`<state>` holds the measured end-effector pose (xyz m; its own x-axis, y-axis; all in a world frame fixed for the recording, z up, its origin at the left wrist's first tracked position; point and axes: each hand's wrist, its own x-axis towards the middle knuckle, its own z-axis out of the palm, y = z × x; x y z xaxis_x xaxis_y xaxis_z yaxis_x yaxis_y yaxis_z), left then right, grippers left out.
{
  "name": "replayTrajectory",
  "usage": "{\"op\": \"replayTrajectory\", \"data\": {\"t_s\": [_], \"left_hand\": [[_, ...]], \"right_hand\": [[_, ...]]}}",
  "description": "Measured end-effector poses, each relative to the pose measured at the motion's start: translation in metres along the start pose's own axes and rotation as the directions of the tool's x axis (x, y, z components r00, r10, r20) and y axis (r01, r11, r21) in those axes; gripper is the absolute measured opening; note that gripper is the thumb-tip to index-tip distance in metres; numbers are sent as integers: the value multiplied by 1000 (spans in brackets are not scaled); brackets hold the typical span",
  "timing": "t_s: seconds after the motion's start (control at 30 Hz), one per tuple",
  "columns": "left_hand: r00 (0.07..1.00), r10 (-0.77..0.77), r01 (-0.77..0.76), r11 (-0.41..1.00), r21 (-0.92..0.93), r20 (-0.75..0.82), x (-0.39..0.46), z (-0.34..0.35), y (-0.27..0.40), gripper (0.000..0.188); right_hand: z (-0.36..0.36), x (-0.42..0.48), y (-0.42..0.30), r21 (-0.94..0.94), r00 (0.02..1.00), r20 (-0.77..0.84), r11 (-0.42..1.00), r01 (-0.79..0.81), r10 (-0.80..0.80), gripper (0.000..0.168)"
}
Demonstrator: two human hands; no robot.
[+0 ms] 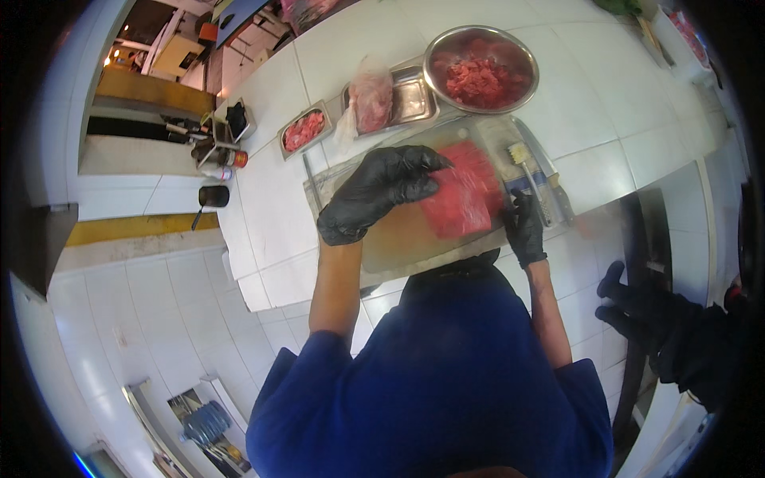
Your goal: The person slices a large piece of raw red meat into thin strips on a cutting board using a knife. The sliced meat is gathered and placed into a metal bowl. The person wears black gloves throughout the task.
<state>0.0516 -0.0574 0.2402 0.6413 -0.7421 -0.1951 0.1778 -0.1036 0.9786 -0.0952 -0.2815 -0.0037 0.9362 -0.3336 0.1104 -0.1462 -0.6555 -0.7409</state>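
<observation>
My left hand [388, 188], in a black glove, pinches the left edge of a broad slab of raw red meat [463, 194]. The meat is over a cutting board [388, 245], with parallel cuts or folds along its far and right sides. My right hand [527, 230], also gloved in black, is low at the board's right side, close to the meat's right edge. Whether its fingers hold anything is unclear. Beside it, a metal meat mallet [531, 179] lies on a folded cloth [499, 140]. A large knife [553, 173] lies to the right of the mallet.
Beyond the board stand a steel bowl [535, 71] of cut meat, a steel tray [413, 95] with bagged meat [373, 98], and a small pan [327, 113] of meat pieces. A steel rod [309, 173] lies left. A person in black [675, 334] is at right.
</observation>
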Motion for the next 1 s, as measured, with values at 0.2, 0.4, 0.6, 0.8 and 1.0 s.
{"op": "replayTrajectory", "data": {"t_s": [0.2,0.4,0.6,0.8,1.0], "left_hand": [[998,-11,-3,973,229,58,-18,12,13,27],[917,-332,376,907,193,-222,-19,-49,-122,30],[781,-160,394,876,279,-603,-41,-73,-263,26],[748,211,272,767,581,-629,-20,-32,-254,22],[779,-152,111,988,-105,-608,-42,-21,-245,27]], "right_hand": [[-19,-2,36,-291,975,-170,953,90,-144,42],[-26,5,60,-498,960,-130,853,154,-249,46],[-28,19,65,-496,999,36,867,50,-37,40],[-22,17,83,-260,993,-52,962,85,-102,38],[-30,-23,10,6,998,-51,999,-39,39,35]]}}
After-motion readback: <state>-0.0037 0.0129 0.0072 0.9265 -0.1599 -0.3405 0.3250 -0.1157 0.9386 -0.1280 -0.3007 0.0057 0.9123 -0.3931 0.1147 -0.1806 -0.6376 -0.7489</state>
